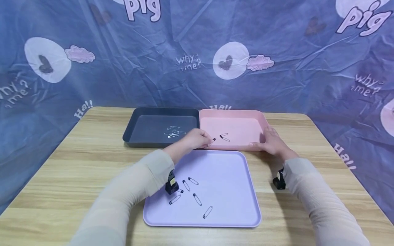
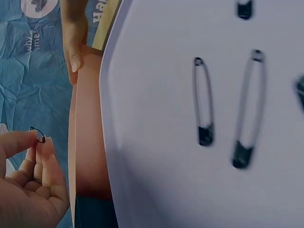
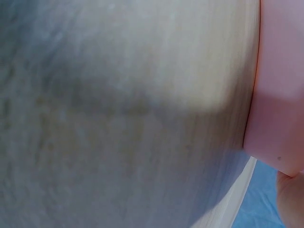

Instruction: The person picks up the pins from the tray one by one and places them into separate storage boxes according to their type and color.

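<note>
My left hand (image 1: 197, 138) pinches a black-headed safety pin (image 1: 212, 141) between thumb and fingertips, over the near left corner of the pink tray (image 1: 246, 126). The left wrist view shows the same pin (image 2: 42, 137) at the fingertips. At the tray's near right corner, my right hand (image 1: 274, 143) grips the rim, thumb along the front and fingers at the right side. Two safety pins (image 1: 225, 137) lie inside the pink tray. Several black-headed safety pins (image 1: 197, 199) are scattered on the lavender tray (image 1: 229, 184), below my left forearm.
A dark grey tray (image 1: 147, 126) adjoins the pink one on its left and holds a small heap of silver safety pins (image 1: 174, 131). All three trays stand on a wooden table (image 1: 83, 164). Behind the table hangs a blue printed cloth (image 1: 147, 75).
</note>
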### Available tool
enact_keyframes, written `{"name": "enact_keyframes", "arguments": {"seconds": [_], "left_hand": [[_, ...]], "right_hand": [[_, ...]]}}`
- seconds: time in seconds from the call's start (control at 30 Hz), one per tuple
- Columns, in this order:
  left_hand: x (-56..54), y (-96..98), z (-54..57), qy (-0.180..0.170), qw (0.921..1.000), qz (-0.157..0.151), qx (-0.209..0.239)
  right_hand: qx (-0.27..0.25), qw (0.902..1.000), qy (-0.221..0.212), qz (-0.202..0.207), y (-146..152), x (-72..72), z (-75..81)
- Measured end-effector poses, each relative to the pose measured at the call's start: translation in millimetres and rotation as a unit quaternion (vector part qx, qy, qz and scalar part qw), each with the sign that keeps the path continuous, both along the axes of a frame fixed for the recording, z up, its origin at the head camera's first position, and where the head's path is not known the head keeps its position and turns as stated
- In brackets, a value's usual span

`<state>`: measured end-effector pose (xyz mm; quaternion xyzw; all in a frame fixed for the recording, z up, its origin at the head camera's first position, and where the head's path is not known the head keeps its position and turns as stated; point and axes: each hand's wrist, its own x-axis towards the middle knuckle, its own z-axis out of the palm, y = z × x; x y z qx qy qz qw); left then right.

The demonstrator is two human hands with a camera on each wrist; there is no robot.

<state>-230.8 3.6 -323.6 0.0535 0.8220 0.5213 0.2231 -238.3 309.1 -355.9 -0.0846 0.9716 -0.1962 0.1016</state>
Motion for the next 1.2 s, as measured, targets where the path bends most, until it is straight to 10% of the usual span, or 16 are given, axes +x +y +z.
{"name": "enact_keyframes", "arguments": {"seconds": [0.5,0.73,0.97,1.2], "left_hand": [[-29.1,28.4,-10.9,-0.024,0.9978,0.045,0.042],[-39.0,46.0,-13.5,0.006,0.9977,0.067,-0.01],[-108.9,75.1,-113.0,0.036,0.9961,0.08,-0.013],[-110.4,88.1,-114.0,0.029,0.9943,0.092,-0.047]], "right_hand": [[0.003,1.0,0.005,-0.001,-3,-0.6,1.9],[0.001,1.0,-0.005,-0.007,-4,-1.5,2.2],[0.0,1.0,0.0,-0.003,-4,-1.0,1.0],[0.001,0.9999,0.01,-0.001,-3,-0.5,0.6]]}}
